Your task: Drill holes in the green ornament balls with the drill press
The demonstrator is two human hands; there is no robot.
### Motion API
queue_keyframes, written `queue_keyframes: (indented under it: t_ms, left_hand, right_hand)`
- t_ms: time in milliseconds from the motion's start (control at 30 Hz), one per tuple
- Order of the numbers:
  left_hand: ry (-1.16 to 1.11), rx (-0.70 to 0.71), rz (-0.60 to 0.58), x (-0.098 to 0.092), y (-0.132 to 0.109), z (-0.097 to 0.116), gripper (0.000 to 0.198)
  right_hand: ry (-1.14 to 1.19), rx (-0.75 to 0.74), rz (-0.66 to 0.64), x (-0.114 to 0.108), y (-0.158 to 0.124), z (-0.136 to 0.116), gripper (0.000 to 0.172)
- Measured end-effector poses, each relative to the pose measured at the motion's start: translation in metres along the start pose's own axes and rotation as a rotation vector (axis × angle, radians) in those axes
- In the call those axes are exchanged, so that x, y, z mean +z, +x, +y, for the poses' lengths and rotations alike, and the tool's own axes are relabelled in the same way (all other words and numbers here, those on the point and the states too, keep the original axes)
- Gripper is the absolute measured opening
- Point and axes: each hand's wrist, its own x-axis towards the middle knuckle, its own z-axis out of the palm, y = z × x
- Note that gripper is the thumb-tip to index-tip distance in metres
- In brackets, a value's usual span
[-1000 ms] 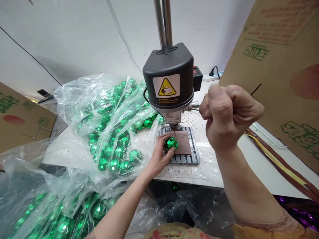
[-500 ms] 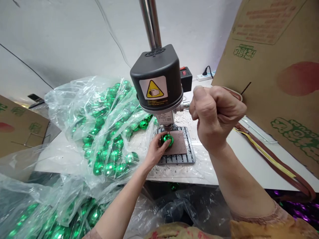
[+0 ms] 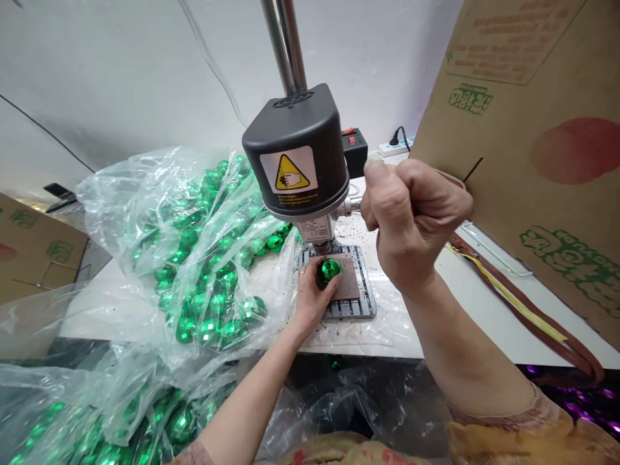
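Note:
A small bench drill (image 3: 296, 161) with a black motor cap stands on a slotted grey base (image 3: 361, 303). My left hand (image 3: 312, 294) pinches a shiny green faceted ball (image 3: 330, 271) on the brown pad under the chuck. The drill's side lever is gripped by my right hand (image 3: 414, 216), closed in a fist just right of the drill head. The drill tip touches the top of the ball.
A clear plastic bag (image 3: 194, 239) full of green balls lies left of the drill on the white table (image 3: 484, 323). More bagged green balls sit below at the left. Cardboard sheets stand at right (image 3: 533, 129) and far left. A power strip lies behind.
The drill head has come down onto the green ball as my right fist lowered on the lever. My left hand stayed on the ball. The view shifted slightly.

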Motion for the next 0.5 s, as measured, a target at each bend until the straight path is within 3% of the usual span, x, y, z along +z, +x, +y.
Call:
queue_keyframes:
  t_ms: [167, 500]
  left_hand:
    - [0.019, 0.058, -0.050, -0.007, 0.005, -0.006, 0.040]
    - [-0.023, 0.085, -0.030, -0.004, 0.004, -0.012, 0.041]
  right_hand:
    - [0.046, -0.012, -0.011, 0.000, 0.001, 0.001, 0.044]
    - [0.135, -0.095, 0.014, -0.001, -0.016, 0.011, 0.049]
